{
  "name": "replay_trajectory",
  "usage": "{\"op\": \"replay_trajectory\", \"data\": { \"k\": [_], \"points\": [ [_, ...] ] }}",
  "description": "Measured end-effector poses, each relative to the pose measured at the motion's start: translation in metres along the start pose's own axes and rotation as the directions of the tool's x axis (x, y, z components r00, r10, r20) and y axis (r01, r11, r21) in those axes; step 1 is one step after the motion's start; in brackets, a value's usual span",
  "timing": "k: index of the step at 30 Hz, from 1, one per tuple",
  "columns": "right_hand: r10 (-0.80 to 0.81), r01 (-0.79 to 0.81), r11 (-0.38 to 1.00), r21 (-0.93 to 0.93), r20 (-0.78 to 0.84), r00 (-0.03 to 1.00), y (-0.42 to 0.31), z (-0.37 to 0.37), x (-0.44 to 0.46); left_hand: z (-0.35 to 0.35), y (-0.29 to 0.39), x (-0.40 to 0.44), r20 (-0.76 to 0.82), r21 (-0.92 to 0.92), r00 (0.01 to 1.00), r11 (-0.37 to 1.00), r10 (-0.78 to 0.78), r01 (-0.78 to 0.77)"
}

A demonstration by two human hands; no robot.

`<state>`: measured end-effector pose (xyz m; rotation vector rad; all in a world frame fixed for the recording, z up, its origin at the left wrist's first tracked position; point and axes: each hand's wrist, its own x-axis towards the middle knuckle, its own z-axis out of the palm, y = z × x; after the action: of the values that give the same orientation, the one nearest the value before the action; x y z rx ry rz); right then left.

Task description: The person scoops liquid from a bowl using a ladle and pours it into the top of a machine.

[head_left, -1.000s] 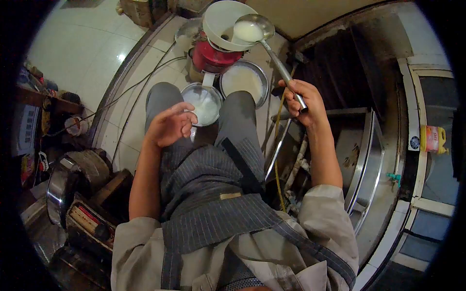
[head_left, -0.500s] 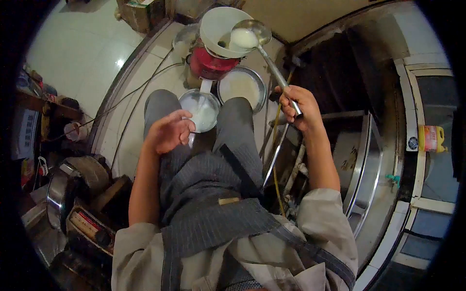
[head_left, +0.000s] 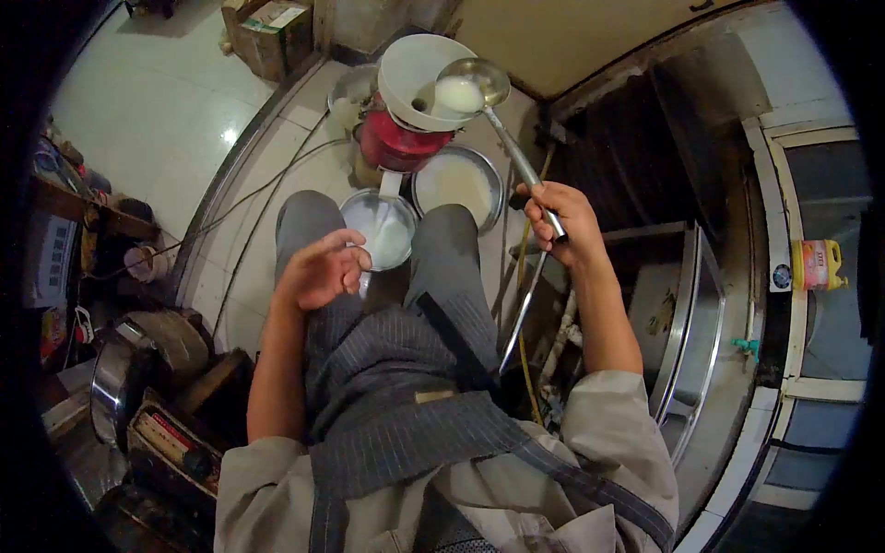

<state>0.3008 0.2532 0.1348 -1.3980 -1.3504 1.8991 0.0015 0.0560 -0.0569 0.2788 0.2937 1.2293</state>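
My right hand (head_left: 564,219) grips the long handle of a metal ladle (head_left: 516,152). The ladle's bowl holds whitish liquid and sits over the right rim of a white funnel-shaped hopper (head_left: 406,72), on top of a red machine (head_left: 392,143). My left hand (head_left: 323,269) hangs above my left thigh, fingers loosely curled and apart, holding nothing. Between my knees stands a metal pot (head_left: 385,229) with white, frothy contents, under the machine's pale spout (head_left: 391,184). Right of it, a wide metal basin (head_left: 457,181) holds cream-coloured liquid, partly hidden by my knee.
A cable (head_left: 241,189) crosses the tiled floor at the left. Metal pots (head_left: 112,373) and dark equipment crowd the lower left. A metal-framed unit (head_left: 687,304) and a yellow jug (head_left: 819,264) are on the right. A cardboard box (head_left: 272,41) stands at the top left.
The view has tilted, so the machine and basins sit lower in the picture. The ladle has shifted slightly left over the hopper, still with liquid in it. Both hands keep nearly the same pose.
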Motion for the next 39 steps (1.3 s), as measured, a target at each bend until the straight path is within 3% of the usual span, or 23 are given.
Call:
{"op": "replay_trajectory", "data": {
  "k": [27,39],
  "points": [
    [-0.021,0.018,0.998,-0.061,-0.051,0.998,0.008,0.002,0.006,-0.001,-0.001,0.001,0.024,-0.049,1.0,0.999,0.01,-0.009],
    [-0.033,0.015,0.985,-0.171,-0.105,0.994,0.009,0.009,0.004,-0.002,-0.001,0.0,0.026,-0.036,1.0,0.999,-0.006,0.007]
  ]
}}
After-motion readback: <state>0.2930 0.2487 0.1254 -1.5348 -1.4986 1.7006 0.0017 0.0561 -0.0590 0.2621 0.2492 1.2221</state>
